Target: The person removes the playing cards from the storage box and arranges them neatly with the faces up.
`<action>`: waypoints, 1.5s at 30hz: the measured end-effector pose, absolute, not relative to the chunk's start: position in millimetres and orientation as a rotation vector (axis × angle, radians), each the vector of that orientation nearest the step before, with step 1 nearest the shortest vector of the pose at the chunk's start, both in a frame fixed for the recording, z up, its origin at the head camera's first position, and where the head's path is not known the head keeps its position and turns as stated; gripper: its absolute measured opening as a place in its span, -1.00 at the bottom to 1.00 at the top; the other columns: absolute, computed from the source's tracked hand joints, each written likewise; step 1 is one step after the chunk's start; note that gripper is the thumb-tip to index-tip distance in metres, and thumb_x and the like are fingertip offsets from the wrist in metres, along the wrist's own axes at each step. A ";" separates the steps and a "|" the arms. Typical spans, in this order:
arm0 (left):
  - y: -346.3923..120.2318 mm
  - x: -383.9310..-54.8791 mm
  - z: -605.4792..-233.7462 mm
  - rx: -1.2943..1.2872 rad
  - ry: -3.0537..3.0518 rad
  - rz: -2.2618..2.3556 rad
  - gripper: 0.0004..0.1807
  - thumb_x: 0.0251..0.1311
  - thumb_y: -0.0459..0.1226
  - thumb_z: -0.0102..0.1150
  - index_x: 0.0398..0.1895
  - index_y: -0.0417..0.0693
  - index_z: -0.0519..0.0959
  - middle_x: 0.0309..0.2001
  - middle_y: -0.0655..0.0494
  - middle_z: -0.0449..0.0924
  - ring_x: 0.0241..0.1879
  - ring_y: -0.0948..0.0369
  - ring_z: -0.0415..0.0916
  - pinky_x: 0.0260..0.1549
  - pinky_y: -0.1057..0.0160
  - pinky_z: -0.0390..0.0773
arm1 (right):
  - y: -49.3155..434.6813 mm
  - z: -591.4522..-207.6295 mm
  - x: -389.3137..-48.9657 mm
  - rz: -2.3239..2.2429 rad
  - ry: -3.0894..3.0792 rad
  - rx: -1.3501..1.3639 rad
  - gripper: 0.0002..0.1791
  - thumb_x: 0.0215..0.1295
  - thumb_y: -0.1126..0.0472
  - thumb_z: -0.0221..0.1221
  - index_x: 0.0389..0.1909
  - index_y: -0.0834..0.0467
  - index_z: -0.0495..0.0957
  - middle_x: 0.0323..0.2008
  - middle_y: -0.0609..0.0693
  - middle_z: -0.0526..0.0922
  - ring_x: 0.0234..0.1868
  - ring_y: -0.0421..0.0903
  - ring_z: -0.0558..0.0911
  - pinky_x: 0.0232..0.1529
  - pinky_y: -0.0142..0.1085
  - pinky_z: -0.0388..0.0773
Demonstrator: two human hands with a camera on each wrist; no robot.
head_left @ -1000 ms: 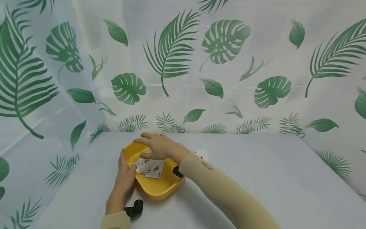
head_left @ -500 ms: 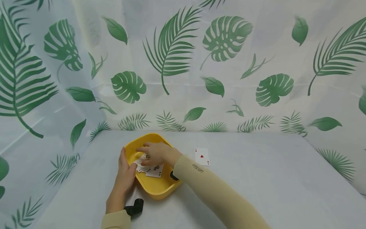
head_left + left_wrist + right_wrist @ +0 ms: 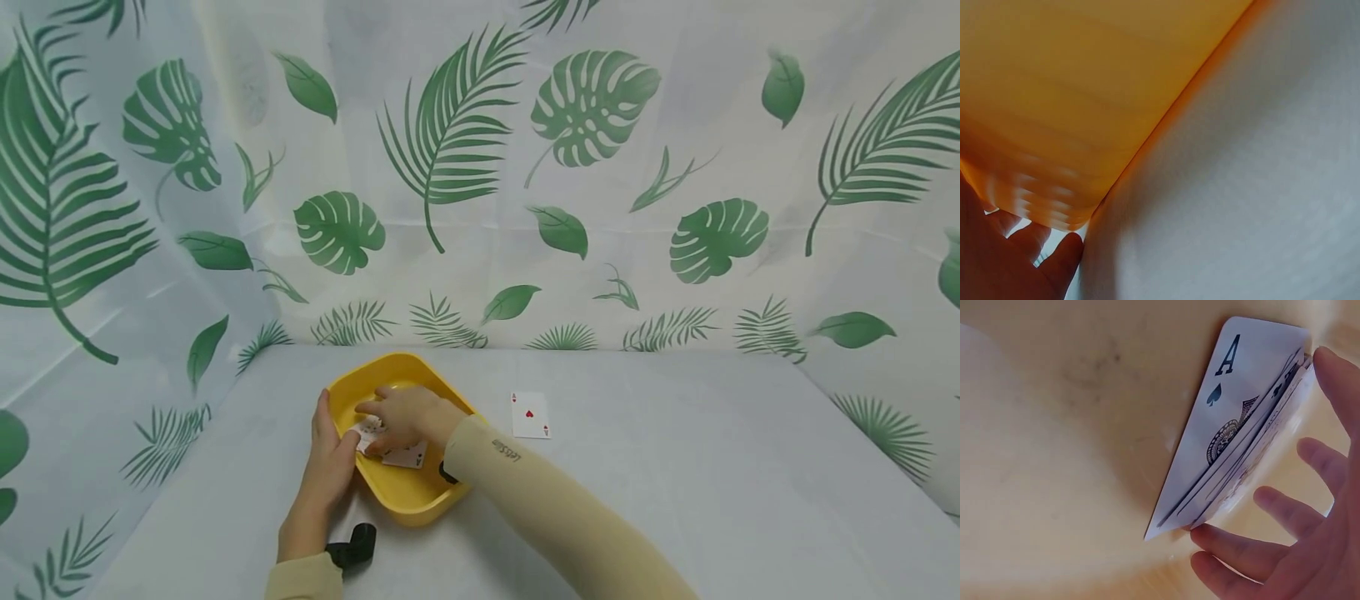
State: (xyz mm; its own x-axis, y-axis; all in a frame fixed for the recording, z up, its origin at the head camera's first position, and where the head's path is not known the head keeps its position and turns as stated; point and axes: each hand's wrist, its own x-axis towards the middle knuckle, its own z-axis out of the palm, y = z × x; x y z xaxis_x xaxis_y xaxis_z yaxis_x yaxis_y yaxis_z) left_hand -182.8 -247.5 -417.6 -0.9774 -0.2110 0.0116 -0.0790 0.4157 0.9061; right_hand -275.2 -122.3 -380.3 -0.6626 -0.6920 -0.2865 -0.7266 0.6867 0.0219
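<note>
A yellow plastic tub [image 3: 411, 510] stands left of the middle of the table, with a loose pile of playing cards [image 3: 368, 435] inside. My left hand [image 3: 327, 462] grips its left side, thumb over the rim; the left wrist view shows those fingers [image 3: 1063, 262] against the outer wall. Reaching into the tub, my right hand [image 3: 408, 417] spreads its fingers over the pile and hides part of it. In the right wrist view, thumb and fingertips are right at the pile's two ends, and an ace of spades [image 3: 1225, 387] lies face up at its edge.
An ace of hearts [image 3: 530, 415] lies face up on the white table [image 3: 675, 467], right of the tub. Leaf-printed sheets [image 3: 465, 167] hang behind and at both sides. A black wrist mount [image 3: 354, 546] sits at the left wrist.
My right hand has gone lower into the tub, onto the cards, and its forearm has shifted left, uncovering the ace of hearts. The left hand and tub have stayed in place.
</note>
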 end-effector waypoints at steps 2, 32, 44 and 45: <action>-247.7 -182.4 -417.3 0.261 -2.535 -1.616 -0.08 0.33 -0.35 -0.21 0.61 -0.10 -0.47 0.61 -0.18 -0.42 0.56 -0.11 -0.30 0.46 -0.15 -0.21 | -122.8 -379.8 -274.5 0.190 2.639 -1.115 -0.18 0.30 -0.38 0.14 0.55 -0.33 0.18 0.55 -0.08 0.14 0.37 -0.05 0.41 0.31 -0.18 0.38; -248.7 -188.0 -422.8 0.284 -2.516 -1.632 -0.08 0.33 -0.33 -0.21 0.62 -0.01 -0.46 0.62 -0.09 -0.43 0.56 -0.05 -0.28 0.47 -0.11 -0.19 | -121.4 -379.3 -279.5 0.045 2.650 -1.058 -0.18 0.27 -0.20 0.27 0.54 -0.27 0.22 0.55 -0.10 0.14 0.45 0.00 0.30 0.40 -0.04 0.26; -248.2 -187.9 -422.4 0.286 -2.515 -1.611 -0.08 0.31 -0.34 -0.20 0.62 -0.06 -0.43 0.61 -0.13 -0.40 0.56 -0.09 -0.24 0.47 -0.12 -0.16 | -121.4 -373.5 -276.1 -0.006 2.644 -1.014 -0.21 0.29 -0.22 0.25 0.53 -0.25 0.25 0.55 -0.09 0.15 0.47 0.01 0.27 0.41 -0.03 0.24; -248.7 -187.6 -422.6 0.282 -2.516 -1.608 -0.08 0.30 -0.34 -0.20 0.62 -0.07 -0.43 0.61 -0.14 -0.39 0.56 -0.09 -0.25 0.47 -0.13 -0.17 | -122.4 -373.0 -275.4 0.005 2.645 -1.019 -0.22 0.30 -0.23 0.23 0.53 -0.25 0.25 0.55 -0.09 0.15 0.46 0.01 0.28 0.41 -0.04 0.24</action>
State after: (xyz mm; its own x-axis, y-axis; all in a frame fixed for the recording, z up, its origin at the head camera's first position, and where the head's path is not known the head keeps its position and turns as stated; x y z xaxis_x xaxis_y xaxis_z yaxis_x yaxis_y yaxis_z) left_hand -187.6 -248.7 -422.6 -0.9723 -0.2331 0.0186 -0.0811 0.4108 0.9081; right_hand -275.4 -122.4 -373.0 -0.7011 -0.6544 -0.2832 -0.6556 0.7478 -0.1051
